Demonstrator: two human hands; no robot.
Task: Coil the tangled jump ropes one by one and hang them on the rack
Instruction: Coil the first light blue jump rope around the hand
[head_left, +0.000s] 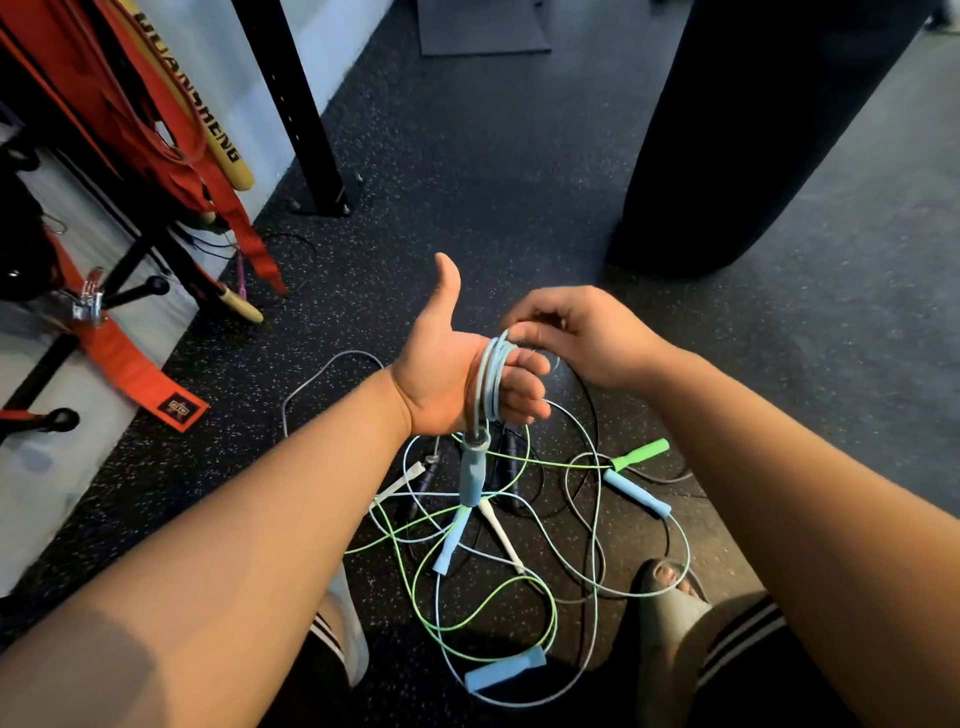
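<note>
My left grip (447, 374) acts as spool: fingers curled through the blue rope (491, 374) loops, thumb clear, handle (474, 473) hanging below as anchor. Right grip (582, 338) pinches the rope at the coil top to feed wraps; the tail runs into the tangle (496, 525) on the floor (519, 182).

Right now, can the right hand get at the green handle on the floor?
Probably yes, once freed. The green handle lies uncovered on the floor, below the right hand, nothing between. But that hand pinches the blue rope coiled on the left hand.
</note>
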